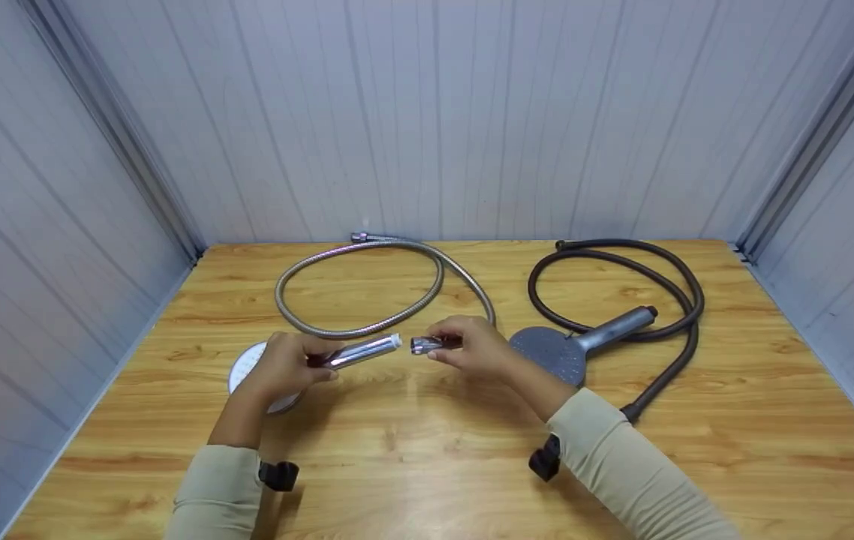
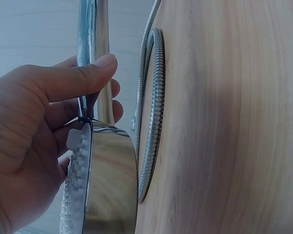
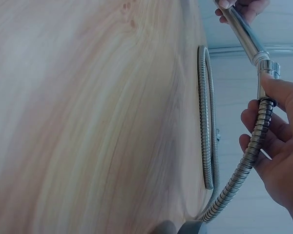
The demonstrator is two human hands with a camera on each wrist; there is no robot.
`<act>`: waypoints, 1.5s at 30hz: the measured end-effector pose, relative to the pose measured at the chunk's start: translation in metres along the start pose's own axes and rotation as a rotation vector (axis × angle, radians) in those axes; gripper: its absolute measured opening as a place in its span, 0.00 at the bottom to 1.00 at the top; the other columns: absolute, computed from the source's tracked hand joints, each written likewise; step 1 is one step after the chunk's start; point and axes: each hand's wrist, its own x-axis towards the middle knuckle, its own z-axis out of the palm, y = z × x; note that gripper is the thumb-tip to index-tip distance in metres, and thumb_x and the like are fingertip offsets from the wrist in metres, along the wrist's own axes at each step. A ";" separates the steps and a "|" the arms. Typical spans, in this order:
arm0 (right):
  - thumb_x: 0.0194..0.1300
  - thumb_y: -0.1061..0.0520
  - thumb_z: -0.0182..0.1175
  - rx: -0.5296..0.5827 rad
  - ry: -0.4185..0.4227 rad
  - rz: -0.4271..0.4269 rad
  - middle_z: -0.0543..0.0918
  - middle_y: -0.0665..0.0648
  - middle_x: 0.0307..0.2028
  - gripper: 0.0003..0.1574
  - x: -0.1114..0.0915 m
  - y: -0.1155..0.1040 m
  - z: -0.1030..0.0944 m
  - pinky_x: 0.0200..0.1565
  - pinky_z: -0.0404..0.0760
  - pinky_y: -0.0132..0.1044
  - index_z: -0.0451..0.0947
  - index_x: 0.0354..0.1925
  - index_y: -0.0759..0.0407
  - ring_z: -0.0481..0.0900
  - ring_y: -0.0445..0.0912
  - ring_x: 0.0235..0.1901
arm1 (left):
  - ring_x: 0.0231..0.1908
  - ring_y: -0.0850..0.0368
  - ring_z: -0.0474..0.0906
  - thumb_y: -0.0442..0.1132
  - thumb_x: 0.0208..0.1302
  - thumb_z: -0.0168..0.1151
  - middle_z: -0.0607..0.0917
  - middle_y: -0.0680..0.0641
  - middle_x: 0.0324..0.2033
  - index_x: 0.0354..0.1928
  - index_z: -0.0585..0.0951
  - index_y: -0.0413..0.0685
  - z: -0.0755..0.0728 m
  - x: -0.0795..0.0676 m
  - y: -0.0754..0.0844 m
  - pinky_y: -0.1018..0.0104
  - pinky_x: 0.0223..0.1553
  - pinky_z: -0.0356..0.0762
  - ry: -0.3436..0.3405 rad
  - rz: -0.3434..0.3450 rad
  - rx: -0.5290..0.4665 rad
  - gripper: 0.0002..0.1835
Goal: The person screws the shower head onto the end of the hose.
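Observation:
My left hand [image 1: 277, 367] grips a chrome shower head [image 1: 363, 352] by its handle, thumb on one side and fingers on the other. The white spray face [image 1: 245, 365] sits at the left, partly behind the hand, and the handle's white end points right. My right hand [image 1: 478, 346] pinches the chrome end fitting [image 1: 423, 345] of a ribbed metal shower hose [image 3: 234, 180]. A small gap separates fitting and handle end in the head view; they overlap in the right wrist view. Both are held above the table, and the hose trails down from the right hand.
The metal hose's loop [image 1: 277, 289] lies at the table's back left. To the right, a grey shower head [image 1: 547, 351] rests beside a coiled dark hose [image 1: 699, 300], close by my right forearm. Panelled walls [image 1: 397, 120] enclose the wooden table [image 1: 427, 465] at the back and sides.

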 end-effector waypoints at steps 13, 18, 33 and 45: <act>0.62 0.61 0.67 -0.051 0.000 -0.012 0.84 0.64 0.41 0.15 0.001 0.002 -0.002 0.43 0.81 0.39 0.82 0.47 0.67 0.82 0.50 0.39 | 0.28 0.59 0.75 0.30 0.52 0.73 0.84 0.55 0.28 0.47 0.88 0.48 -0.001 -0.001 0.005 0.65 0.30 0.74 -0.034 -0.038 -0.003 0.17; 0.61 0.61 0.67 -0.092 0.017 -0.029 0.84 0.59 0.39 0.14 0.001 0.002 -0.002 0.40 0.80 0.35 0.83 0.46 0.65 0.81 0.47 0.37 | 0.28 0.58 0.74 0.31 0.53 0.73 0.84 0.55 0.27 0.47 0.88 0.49 -0.003 -0.001 0.007 0.64 0.30 0.74 -0.044 -0.060 -0.005 0.18; 0.61 0.59 0.68 -0.143 0.020 -0.036 0.83 0.54 0.35 0.13 0.003 0.000 0.005 0.39 0.80 0.38 0.85 0.46 0.61 0.80 0.45 0.35 | 0.25 0.60 0.74 0.30 0.51 0.74 0.86 0.54 0.28 0.48 0.87 0.46 0.004 -0.001 0.006 0.67 0.27 0.74 -0.046 -0.013 0.001 0.19; 0.59 0.60 0.70 -0.170 0.028 -0.041 0.83 0.54 0.34 0.14 0.004 -0.004 0.009 0.36 0.77 0.37 0.86 0.45 0.60 0.78 0.43 0.34 | 0.24 0.62 0.73 0.31 0.50 0.75 0.86 0.55 0.26 0.48 0.87 0.46 0.007 -0.002 0.007 0.68 0.27 0.73 -0.054 0.007 0.043 0.20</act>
